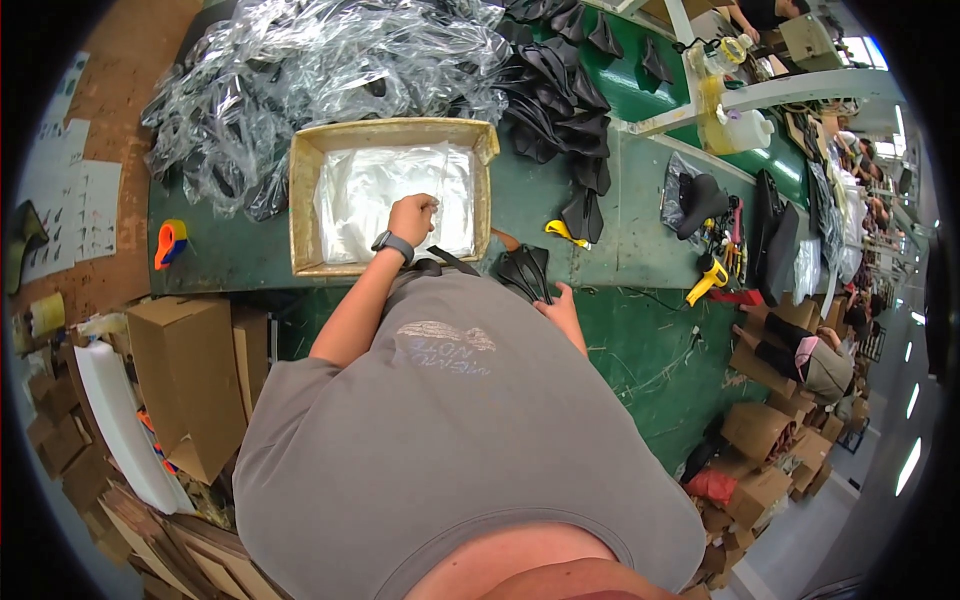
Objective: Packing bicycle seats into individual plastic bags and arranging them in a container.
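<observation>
Head view: your hands at the cardboard box [303, 190] on the green desk [640, 240].
Left hand [412, 217] pinches a clear plastic bag [375, 195] inside the box; right hand [562, 310], fingers spread, rests on a black saddle [527, 272] right of the box.

**What I'm wearing on this feed**

I see a loose grey T-shirt [450, 440] filling most of my view, short-sleeved, with a faded pale print [445, 345] of a small emblem over lettering across the chest. The hem is ribbed and curves round at the bottom. A dark strap [445, 262] shows near the collar. On my left wrist sits a dark watch [393, 245] with a black band. Both forearms are bare, no gloves on either hand.
</observation>
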{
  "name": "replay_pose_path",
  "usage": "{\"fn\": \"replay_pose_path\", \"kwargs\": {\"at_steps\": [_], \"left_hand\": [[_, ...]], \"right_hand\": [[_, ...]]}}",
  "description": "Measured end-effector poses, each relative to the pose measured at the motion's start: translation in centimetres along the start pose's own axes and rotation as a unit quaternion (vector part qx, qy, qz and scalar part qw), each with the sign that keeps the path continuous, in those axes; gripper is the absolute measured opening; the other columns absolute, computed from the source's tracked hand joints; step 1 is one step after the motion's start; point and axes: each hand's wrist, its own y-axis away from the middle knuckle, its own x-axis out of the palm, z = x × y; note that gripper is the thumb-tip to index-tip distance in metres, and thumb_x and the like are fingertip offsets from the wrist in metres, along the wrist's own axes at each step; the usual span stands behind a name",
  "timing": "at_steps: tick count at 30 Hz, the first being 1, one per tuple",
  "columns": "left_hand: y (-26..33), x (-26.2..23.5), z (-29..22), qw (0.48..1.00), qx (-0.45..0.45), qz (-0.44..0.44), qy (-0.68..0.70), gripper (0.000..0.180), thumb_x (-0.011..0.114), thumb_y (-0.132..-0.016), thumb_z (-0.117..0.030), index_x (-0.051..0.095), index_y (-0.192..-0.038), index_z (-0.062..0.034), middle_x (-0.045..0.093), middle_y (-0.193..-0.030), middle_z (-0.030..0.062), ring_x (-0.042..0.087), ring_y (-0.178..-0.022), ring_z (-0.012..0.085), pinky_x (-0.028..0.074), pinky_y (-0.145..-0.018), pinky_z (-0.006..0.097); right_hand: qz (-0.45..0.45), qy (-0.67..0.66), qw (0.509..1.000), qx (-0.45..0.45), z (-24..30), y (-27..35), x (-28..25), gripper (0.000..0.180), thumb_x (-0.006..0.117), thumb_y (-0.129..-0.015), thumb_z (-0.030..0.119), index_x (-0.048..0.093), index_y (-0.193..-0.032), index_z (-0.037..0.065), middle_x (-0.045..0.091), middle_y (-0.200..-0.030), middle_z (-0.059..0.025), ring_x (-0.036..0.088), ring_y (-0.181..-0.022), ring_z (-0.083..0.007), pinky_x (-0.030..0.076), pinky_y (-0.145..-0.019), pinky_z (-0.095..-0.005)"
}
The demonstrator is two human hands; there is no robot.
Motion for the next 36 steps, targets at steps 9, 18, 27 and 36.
{"fn": "replay_pose_path", "kwargs": {"at_steps": [9, 18, 27, 36], "left_hand": [[10.0, -3.1, -4.3, 0.982, 0.163, -0.091, -0.007, 0.02, 0.079, -0.098, -0.021, 0.083, -0.106, -0.0028, 0.079, -0.087, 0.0096, 0.074, -0.075, 0.0206, 0.058, -0.071, 0.034], [15.7, -4.9, -8.1, 0.976, 0.122, 0.178, 0.004, 0.026, 0.074, -0.103, -0.025, 0.083, -0.111, -0.0021, 0.08, -0.092, 0.0112, 0.074, -0.082, 0.0151, 0.06, -0.08, 0.032], [19.4, -5.4, -8.2, 0.848, -0.118, 0.184, 0.483, 0.025, 0.069, -0.11, -0.023, 0.077, -0.124, -0.0036, 0.079, -0.11, 0.0031, 0.074, -0.096, 0.0099, 0.062, -0.089, 0.028], [19.0, -6.4, -9.6, 0.762, -0.094, 0.218, 0.602, 0.014, 0.069, -0.108, -0.016, 0.076, -0.113, -0.0048, 0.078, -0.109, 0.005, 0.074, -0.098, 0.0131, 0.063, -0.091, 0.03]], "right_hand": [[0.249, -0.252, 0.933, -0.071, 8.6, 0.7, 0.7, 0.045, 0.062, -0.112, 0.025, 0.052, -0.15, 0.004, 0.077, -0.119, -0.0135, 0.065, -0.061, -0.0139, 0.049, -0.047, -0.0266], [0.462, -0.443, 0.765, 0.067, 15.6, 7.1, 6.2, 0.034, 0.063, -0.111, 0.014, 0.054, -0.142, 0.002, 0.069, -0.124, -0.0172, 0.078, -0.106, -0.0338, 0.071, -0.082, -0.0358], [0.373, -0.533, 0.758, 0.051, 15.8, 9.6, 5.0, 0.027, 0.071, -0.106, 0.012, 0.067, -0.131, 0.001, 0.075, -0.108, -0.0138, 0.078, -0.093, -0.0227, 0.07, -0.081, -0.0303], [0.365, -0.514, 0.775, -0.045, 17.4, 10.9, 1.6, 0.029, 0.072, -0.106, 0.012, 0.068, -0.133, 0.003, 0.076, -0.103, -0.0108, 0.078, -0.087, -0.0204, 0.067, -0.075, -0.0306]]}}
